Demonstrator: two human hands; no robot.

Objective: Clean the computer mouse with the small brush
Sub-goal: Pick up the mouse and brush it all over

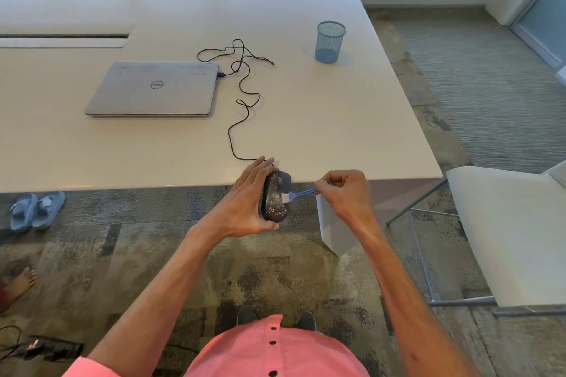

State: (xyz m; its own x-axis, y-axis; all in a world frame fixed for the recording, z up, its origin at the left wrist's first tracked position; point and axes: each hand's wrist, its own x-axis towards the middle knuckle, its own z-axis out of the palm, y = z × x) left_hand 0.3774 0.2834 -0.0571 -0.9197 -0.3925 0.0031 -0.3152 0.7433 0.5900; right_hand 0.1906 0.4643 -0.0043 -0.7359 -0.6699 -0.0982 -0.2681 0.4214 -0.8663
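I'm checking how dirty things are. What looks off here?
The mouse, held in the left hand just off the table edge, is speckled with pale crumbs on its rear half. The brush in the right hand touches its middle.

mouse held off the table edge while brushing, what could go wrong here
1. The mouse is held in the left hand past the edge of the table, over carpet, so a slip would likely drop it.
2. Its cable runs to the closed laptop; pulling the mouse further away could tug the plug or drag the laptop.
3. The pale specks on the mouse, swept by the small brush in the right hand, would probably fall onto the carpet.
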